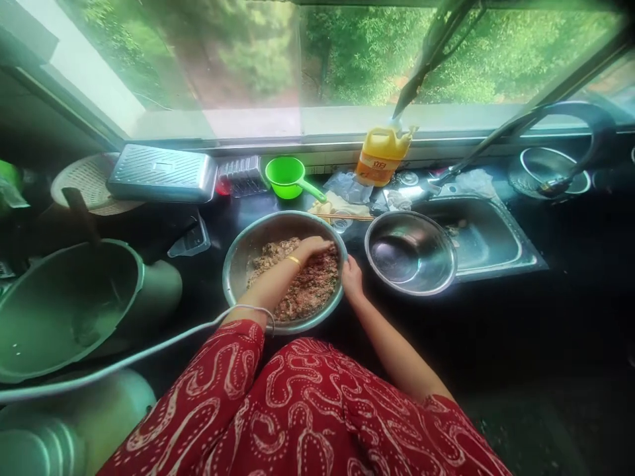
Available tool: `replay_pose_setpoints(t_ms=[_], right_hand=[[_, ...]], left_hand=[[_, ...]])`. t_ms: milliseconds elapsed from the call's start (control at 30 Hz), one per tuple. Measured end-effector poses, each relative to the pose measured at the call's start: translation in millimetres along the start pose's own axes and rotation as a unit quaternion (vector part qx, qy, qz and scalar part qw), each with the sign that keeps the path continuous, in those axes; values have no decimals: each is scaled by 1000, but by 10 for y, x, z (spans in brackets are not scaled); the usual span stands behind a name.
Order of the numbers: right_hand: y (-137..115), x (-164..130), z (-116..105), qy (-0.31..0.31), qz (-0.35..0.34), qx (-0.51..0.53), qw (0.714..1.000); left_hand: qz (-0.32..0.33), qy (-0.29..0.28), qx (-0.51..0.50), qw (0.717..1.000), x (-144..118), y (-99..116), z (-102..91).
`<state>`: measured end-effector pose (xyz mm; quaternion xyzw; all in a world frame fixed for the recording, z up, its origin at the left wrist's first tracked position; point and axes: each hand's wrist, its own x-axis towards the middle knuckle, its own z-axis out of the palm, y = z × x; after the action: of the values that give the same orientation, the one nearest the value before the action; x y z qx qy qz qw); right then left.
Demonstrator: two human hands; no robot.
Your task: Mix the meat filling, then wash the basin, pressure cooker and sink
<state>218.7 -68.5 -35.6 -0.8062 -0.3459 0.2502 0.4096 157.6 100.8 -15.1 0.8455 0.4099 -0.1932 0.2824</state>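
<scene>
Writing: the yellow bottle [381, 157] on the sill carried an orange label with red characters, too small and blurred for me to read; nothing else showed lettering.
Mixing bowl: a round steel mixing bowl [237, 261] sat on the dark counter [496, 317] directly in front of the person, holding a minced filling [310, 287] of brown and pink meat flecked with green (being round, the bowl had no long axis to speak of).
Left hand: the left hand [312, 246] reached in from the near left towards the far right rim, palm down on the filling, fingers curled loosely into it, clamped on nothing firm; a gold bangle [294, 260] circled the wrist.
Right hand: the right hand [351, 277] was closed over the bowl's right rim, steadying it from outside.
Chopsticks: a pair of chopsticks [347, 216] lay just behind the bowl, their length running left to right.
Right of bowl: an empty steel bowl [411, 252] stood just beside it, overlapping the edge of the sink [496, 238].
Behind: a green ladle [290, 178] pointed its handle right and towards me; a ribbed metal tray [161, 174] lay upside down.
Left: a large green tub [69, 304] leaned on its side, well apart from the hands.
Cable: a white cable [149, 347] crossed the left forearm.
</scene>
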Motion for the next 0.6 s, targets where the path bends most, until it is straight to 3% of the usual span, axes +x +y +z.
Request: replay_pose_setpoints(t_ms=[67, 133, 267, 400, 433, 500, 600], right_hand=[[-29, -6, 13, 26, 4, -13, 1000], [-51, -11, 11, 33, 4, -26, 999], [-62, -17, -27, 16, 3, -34, 999], [8, -126, -47, -15, -20, -3, 1000], [37, -172, -42, -26, -29, 4, 999], [94, -264, -24, -39, -46, 20, 998], [155, -344, 8, -35, -56, 51, 996]], left_hand=[[64, -65, 34, 995, -118, 133, 129], [123, -77, 79, 986, -350, 109, 230], [181, 26, 128, 975, -1031, -338, 423], [129, 119, 127, 976, -1567, -781, 767], [95, 128, 131, 978, -1594, -820, 856], [39, 92, 142, 985, -1494, -807, 981], [36, 8, 140, 990, -1157, -664, 962]])
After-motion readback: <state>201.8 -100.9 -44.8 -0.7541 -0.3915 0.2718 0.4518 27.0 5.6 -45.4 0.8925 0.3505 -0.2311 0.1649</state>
